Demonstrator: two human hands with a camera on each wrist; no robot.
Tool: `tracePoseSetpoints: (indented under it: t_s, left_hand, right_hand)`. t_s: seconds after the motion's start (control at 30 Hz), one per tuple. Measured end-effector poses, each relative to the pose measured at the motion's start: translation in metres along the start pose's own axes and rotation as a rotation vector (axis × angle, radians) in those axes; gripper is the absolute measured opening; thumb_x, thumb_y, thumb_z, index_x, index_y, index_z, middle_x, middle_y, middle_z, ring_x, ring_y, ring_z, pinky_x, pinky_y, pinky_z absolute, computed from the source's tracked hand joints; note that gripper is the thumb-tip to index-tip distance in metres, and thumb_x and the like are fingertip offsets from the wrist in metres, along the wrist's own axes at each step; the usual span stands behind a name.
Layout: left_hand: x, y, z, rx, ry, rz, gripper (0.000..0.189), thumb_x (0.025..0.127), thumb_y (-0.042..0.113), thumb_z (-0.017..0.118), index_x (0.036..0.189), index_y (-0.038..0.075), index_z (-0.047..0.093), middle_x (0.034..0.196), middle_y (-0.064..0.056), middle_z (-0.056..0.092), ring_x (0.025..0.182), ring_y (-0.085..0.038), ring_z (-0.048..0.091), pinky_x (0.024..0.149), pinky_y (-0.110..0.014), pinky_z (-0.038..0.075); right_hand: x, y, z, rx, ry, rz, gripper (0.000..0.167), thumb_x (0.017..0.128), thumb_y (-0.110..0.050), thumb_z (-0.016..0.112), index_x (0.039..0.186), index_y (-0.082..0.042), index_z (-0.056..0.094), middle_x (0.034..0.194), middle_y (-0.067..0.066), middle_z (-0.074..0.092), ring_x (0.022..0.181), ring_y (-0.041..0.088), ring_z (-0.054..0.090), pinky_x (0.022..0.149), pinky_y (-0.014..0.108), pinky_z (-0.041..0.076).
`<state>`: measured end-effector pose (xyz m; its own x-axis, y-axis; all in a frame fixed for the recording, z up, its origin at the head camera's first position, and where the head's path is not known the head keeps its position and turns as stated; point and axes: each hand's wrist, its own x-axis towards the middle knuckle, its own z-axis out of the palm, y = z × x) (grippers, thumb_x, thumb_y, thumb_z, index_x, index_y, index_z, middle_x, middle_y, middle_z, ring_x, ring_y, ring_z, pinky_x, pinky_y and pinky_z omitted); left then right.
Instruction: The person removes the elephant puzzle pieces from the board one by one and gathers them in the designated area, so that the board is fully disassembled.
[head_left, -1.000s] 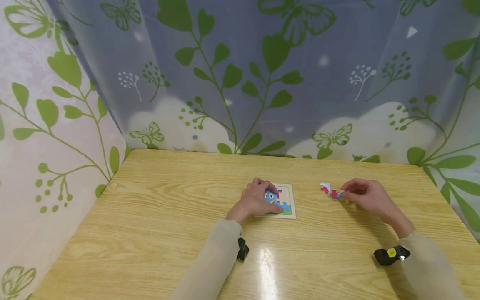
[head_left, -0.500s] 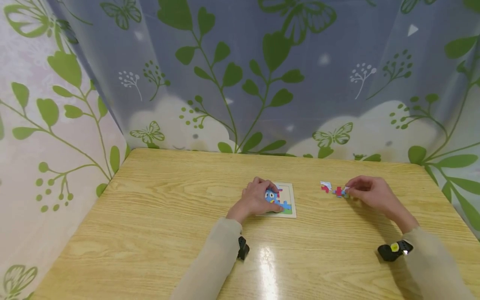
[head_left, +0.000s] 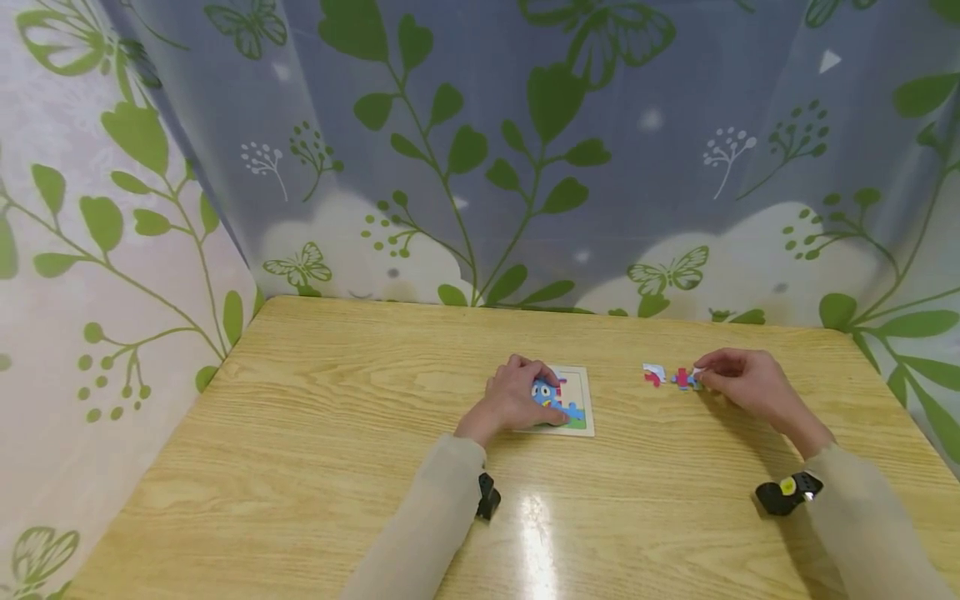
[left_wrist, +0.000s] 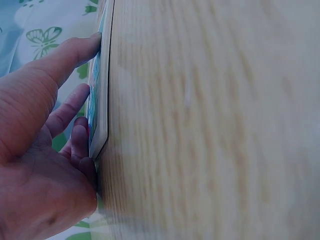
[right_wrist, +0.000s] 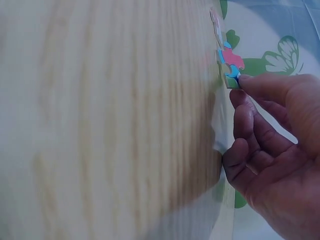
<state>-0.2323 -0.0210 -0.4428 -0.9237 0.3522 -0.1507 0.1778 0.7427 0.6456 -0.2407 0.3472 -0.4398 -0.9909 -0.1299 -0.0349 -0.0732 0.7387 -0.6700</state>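
Observation:
In the head view my left hand (head_left: 513, 396) rests over a square jigsaw puzzle board (head_left: 588, 417) with a pale frame and a blue cartoon face. The left wrist view has its thumb pressing the board's (left_wrist: 102, 115) face, with the other fingers relaxed along it. To the right, my right hand (head_left: 742, 387) pinches a small puzzle piece (head_left: 683, 379) in red and blue between thumb and forefinger. Its green corner lies at the fingertips, and it tilts up in the right wrist view. A white and red puzzle piece (head_left: 653, 374) lies just left of it on the table.
The light wooden table (head_left: 315, 467) stretches around both hands. A patterned curtain (head_left: 480, 167) with leaves and butterflies hangs along its back edge, and a similar sheet (head_left: 120, 275) covers the left side. Both wrists wear black cameras (head_left: 787, 493).
My right hand has moved a little right and away from me, taking the red and blue piece with it and widening the space to the white and red piece. The left hand stays put.

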Motion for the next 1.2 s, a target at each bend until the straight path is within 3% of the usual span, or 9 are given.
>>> tracePoseSetpoints:
  t_s: [0.53, 0.9, 1.2]
  left_hand:
    - [-0.0002, 0.0005, 0.0001, -0.008, -0.002, 0.02, 0.04, 0.082, 0.042, 0.085, 0.114, 0.026, 0.065, 0.138, -0.006, 0.048, 0.122, -0.029, 0.047, 0.099, -0.045, 0.036]
    - [-0.0017, 0.0025, -0.0013, -0.009, -0.003, 0.025, 0.041, 0.082, 0.041, 0.085, 0.115, 0.024, 0.065, 0.137, -0.007, 0.049, 0.12, -0.03, 0.047, 0.099, -0.045, 0.036]
    - [-0.0008, -0.003, -0.0014, 0.007, -0.021, 0.041, 0.042, 0.084, 0.044, 0.082, 0.118, 0.025, 0.065, 0.139, -0.007, 0.047, 0.121, -0.028, 0.046, 0.099, -0.044, 0.036]
  right_hand:
    - [0.0042, 0.0049, -0.0019, -0.01, 0.01, 0.022, 0.034, 0.102, -0.027, 0.064, 0.12, 0.001, 0.068, 0.106, 0.017, 0.074, 0.077, 0.0, 0.06, 0.06, 0.026, 0.048]
    - [0.0039, 0.0057, -0.0042, -0.013, 0.009, 0.015, 0.036, 0.102, -0.029, 0.065, 0.121, 0.002, 0.068, 0.115, 0.022, 0.072, 0.082, -0.009, 0.057, 0.067, 0.021, 0.05]
    - [0.0025, 0.0027, 0.0001, -0.019, 0.029, 0.02, 0.035, 0.101, -0.029, 0.066, 0.119, 0.001, 0.07, 0.114, 0.021, 0.073, 0.081, -0.007, 0.057, 0.066, 0.022, 0.05]
